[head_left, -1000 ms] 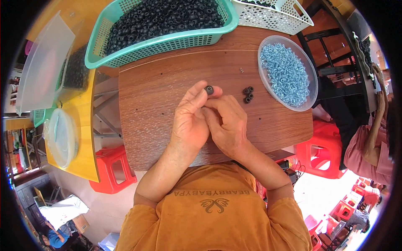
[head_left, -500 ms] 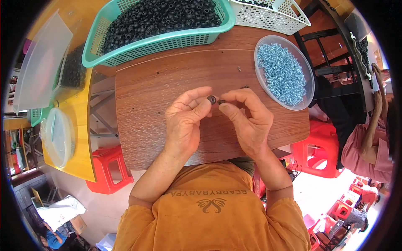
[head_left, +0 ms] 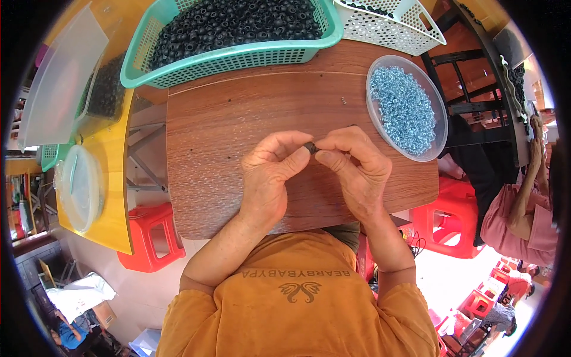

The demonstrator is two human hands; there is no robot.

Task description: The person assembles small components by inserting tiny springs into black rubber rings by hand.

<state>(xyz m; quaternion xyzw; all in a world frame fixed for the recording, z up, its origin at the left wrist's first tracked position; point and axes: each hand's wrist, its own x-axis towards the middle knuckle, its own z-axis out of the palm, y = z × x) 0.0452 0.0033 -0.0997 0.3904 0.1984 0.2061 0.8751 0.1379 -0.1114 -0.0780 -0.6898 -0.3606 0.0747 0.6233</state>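
Observation:
Over the brown table, my left hand (head_left: 266, 172) pinches a small round black part (head_left: 310, 147) between thumb and fingertips. My right hand (head_left: 361, 169) is closed too, its thumb and forefinger meeting at the same part from the right. What the right fingertips hold is mostly hidden; the earlier frame shows a tiny dark piece there. Beyond my hands, a green basket (head_left: 238, 57) is heaped with black ring-shaped parts (head_left: 235, 27). To the right stands a clear round tub (head_left: 441, 138) of small shiny light-blue pieces (head_left: 404, 110).
A white perforated basket (head_left: 392, 31) stands at the far right of the table (head_left: 238, 119). A small coil (head_left: 343, 100) and dark specks lie on the wood. On the left is a yellow table (head_left: 113, 178) with a lidded tub (head_left: 82, 187). Red stools (head_left: 151, 238) flank me; a person (head_left: 523, 220) sits at right.
My hands have come together, so the black part and the tiny dark piece now meet between the fingertips. The whole view has shifted slightly.

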